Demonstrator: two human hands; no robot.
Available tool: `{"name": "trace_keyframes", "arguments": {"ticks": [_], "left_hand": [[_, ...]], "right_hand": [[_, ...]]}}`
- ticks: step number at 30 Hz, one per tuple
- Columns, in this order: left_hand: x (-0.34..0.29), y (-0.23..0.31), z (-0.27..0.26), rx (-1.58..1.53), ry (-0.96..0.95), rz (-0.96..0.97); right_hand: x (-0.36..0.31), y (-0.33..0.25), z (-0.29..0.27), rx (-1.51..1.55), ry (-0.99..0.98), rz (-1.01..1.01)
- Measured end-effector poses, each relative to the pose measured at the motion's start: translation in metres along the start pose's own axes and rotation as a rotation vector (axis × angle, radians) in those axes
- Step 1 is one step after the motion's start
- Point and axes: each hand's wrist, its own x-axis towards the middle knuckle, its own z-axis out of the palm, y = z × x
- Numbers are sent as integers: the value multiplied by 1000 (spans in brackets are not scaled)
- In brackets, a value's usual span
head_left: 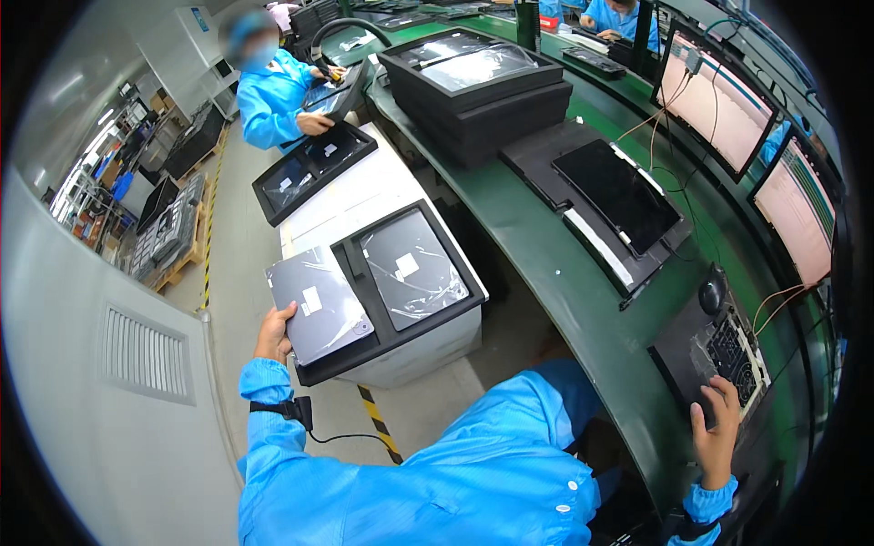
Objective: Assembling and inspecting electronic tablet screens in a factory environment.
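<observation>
My left hand grips the near left edge of a grey tablet in clear film with a white label. That tablet lies tilted over the left side of a black foam tray. A second film-wrapped tablet sits in the tray's right recess. On the right, my right hand is open, thumb and fingers apart, at the near edge of a black keyboard. Whether its fingertips touch the keys I cannot tell. A dark mouse lies just beyond the keyboard.
The tray rests on a white box stack, with another foam tray farther back. A co-worker there holds a tray. On the green bench are a black-screened tablet in a fixture, stacked foam trays and two monitors.
</observation>
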Motion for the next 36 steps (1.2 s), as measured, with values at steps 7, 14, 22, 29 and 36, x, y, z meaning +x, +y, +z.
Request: {"name": "trace_keyframes", "arguments": {"ticks": [7, 14, 22, 29, 36], "left_hand": [[10, -13, -37, 101, -100, -103], [-27, -18, 135, 1526, 315, 1011], [-202, -97, 384, 571, -913, 802], [-304, -134, 491, 429, -1586, 941], [-301, -144, 489, 608, -1638, 799]], "right_hand": [[1, -11, 7, 21, -23, -26], [-92, 45, -36, -324, 343, 181], [-163, 148, -61, -546, 781, 606], [-210, 145, -51, -582, 678, 811], [-200, 120, -44, -434, 677, 793]]}}
